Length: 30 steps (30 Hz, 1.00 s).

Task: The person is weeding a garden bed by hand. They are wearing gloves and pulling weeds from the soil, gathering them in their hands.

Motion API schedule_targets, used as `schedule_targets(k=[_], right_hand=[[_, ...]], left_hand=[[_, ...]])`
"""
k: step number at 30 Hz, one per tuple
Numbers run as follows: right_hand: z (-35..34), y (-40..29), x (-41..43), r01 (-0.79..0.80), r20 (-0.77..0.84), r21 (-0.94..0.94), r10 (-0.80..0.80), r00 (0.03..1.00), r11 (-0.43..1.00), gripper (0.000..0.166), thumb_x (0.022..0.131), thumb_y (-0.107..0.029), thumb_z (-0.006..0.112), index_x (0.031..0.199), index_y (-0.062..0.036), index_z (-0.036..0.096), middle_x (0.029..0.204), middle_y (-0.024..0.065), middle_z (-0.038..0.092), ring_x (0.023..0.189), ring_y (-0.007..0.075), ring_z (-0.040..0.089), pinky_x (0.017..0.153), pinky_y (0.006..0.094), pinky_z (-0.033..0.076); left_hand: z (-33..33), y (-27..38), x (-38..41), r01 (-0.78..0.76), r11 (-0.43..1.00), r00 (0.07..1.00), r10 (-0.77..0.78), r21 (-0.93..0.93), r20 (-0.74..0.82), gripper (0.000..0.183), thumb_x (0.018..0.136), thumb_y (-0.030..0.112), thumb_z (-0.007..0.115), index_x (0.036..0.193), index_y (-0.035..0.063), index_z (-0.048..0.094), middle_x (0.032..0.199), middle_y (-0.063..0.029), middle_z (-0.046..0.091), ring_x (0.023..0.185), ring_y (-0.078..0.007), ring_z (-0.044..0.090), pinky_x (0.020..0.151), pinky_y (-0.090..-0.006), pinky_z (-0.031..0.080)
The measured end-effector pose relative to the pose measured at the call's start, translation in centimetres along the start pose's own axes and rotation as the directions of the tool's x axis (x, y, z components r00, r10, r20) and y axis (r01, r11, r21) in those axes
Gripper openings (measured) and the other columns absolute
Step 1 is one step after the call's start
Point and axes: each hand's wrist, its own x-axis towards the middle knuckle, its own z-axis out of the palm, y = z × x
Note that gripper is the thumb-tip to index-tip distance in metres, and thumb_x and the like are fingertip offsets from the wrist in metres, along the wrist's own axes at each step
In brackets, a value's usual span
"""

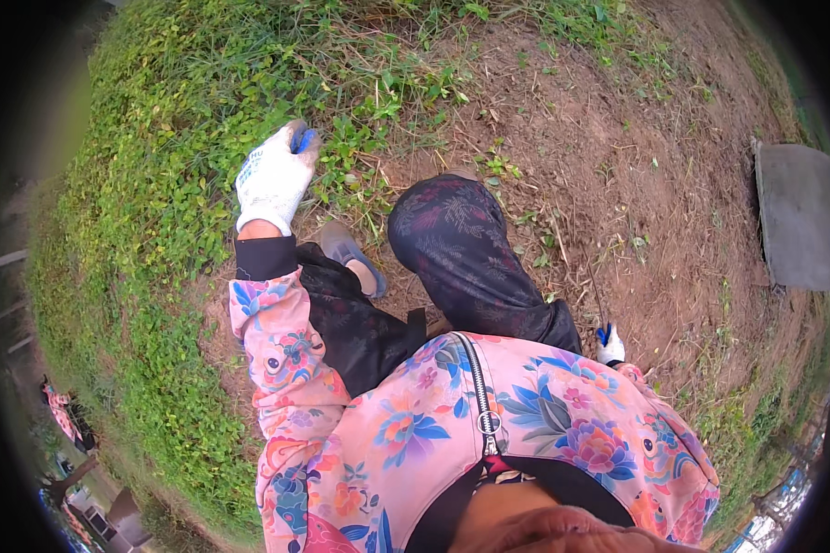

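Observation:
My left hand (279,169), in a white knit glove with blue on the palm side, is held over the edge of low green plants (346,138). Its fingers are curled, and whether anything is inside them is hidden. My right hand (610,344), gloved alike, is low at the right beside my dark-trousered leg. Its fingers are closed around a thin dark rod (597,294) that points away over bare reddish soil (636,207). The rod's far end blends into dry stalks.
Dense leafy growth (152,228) covers the left side. My grey shoe (349,254) rests on soil between my hands. A flat grey slab (802,218) lies at the far right. Another person (62,415) in pink patterned clothing is at the far left. Loose dry stems (564,242) litter the soil.

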Motion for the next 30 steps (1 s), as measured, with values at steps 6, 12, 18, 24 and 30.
schedule_targets(k=[6,12,18,24,30], right_hand=[[-1.3,-6.1,2.6,0.020,-0.264,0.193,0.032,0.964,0.981,0.047,0.083,-0.031,0.054,0.122,-0.0083,0.044,0.109,0.0198,0.058,0.098,0.0368,0.057,0.080,0.0412,0.045],[-7.0,-13.4,8.8,0.281,-0.477,0.557,0.024,0.879,0.782,0.051,0.083,-0.023,0.058,0.129,-0.0073,0.041,0.105,0.0165,0.061,0.094,0.0285,0.060,0.082,0.0360,0.045],[-15.8,-26.8,10.2,0.668,-0.585,0.689,-0.328,0.741,0.280,0.043,0.085,-0.014,0.057,0.125,-0.0051,0.043,0.099,0.0089,0.061,0.083,0.0132,0.058,0.073,0.0272,0.045],[-23.4,-45.4,-1.2,0.752,-0.462,0.658,-0.767,0.446,0.041,0.036,0.087,-0.012,0.054,0.121,-0.0050,0.044,0.098,0.0031,0.057,0.081,0.0093,0.051,0.068,0.0253,0.044],[-22.8,-59.7,-12.6,0.921,-0.338,0.352,-0.940,-0.043,-0.169,0.035,0.086,-0.011,0.049,0.119,-0.0050,0.043,0.096,0.0067,0.057,0.082,0.0161,0.054,0.070,0.0297,0.046]], left_hand=[[0.2,-0.4,1.0,0.005,0.990,0.939,-0.052,-0.139,-0.340,0.049,0.081,0.042,0.053,0.123,0.0165,0.050,0.108,-0.0154,0.060,0.094,-0.0306,0.059,0.081,-0.0377,0.045],[0.3,-0.5,-3.1,-0.091,0.929,0.922,-0.058,-0.358,-0.384,0.058,0.080,0.037,0.056,0.131,0.0148,0.040,0.108,-0.0164,0.058,0.098,-0.0313,0.056,0.084,-0.0389,0.043],[-0.7,0.3,-6.8,-0.195,0.811,0.893,-0.086,-0.552,-0.441,0.053,0.081,0.032,0.060,0.128,0.0110,0.045,0.105,-0.0104,0.060,0.090,-0.0232,0.058,0.078,-0.0333,0.045],[0.0,1.8,-6.9,-0.070,0.189,0.988,0.151,-0.979,-0.042,0.049,0.086,0.036,0.058,0.125,0.0074,0.047,0.102,-0.0047,0.061,0.079,-0.0131,0.061,0.067,-0.0242,0.046],[-2.2,0.6,-2.9,-0.024,-0.214,0.998,0.053,-0.977,-0.036,0.046,0.088,0.036,0.056,0.125,0.0112,0.045,0.108,-0.0066,0.057,0.098,-0.0190,0.057,0.080,-0.0344,0.045]])
